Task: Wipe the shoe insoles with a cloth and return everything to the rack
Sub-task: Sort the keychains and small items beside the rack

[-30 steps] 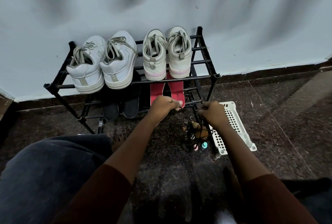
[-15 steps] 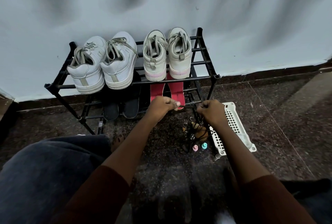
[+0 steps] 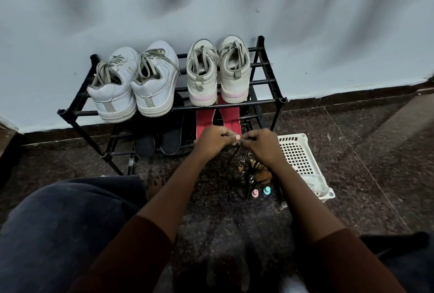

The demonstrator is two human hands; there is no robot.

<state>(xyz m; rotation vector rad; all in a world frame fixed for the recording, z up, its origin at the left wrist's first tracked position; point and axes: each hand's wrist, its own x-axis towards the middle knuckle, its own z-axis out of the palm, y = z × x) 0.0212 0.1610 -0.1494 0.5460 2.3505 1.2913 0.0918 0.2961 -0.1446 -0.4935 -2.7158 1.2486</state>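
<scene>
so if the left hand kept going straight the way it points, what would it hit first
Most likely the red insoles on the lower shelf of the rack: the left hand sits just in front of them, though depth is unclear.

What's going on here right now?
A person's left hand and right hand meet in front of the red insoles on the lower shelf of the black shoe rack, apparently pinching a thin dark cord between them. Black insoles lie beside the red ones; white sneakers and beige sneakers sit on top. No cloth shows.
</scene>
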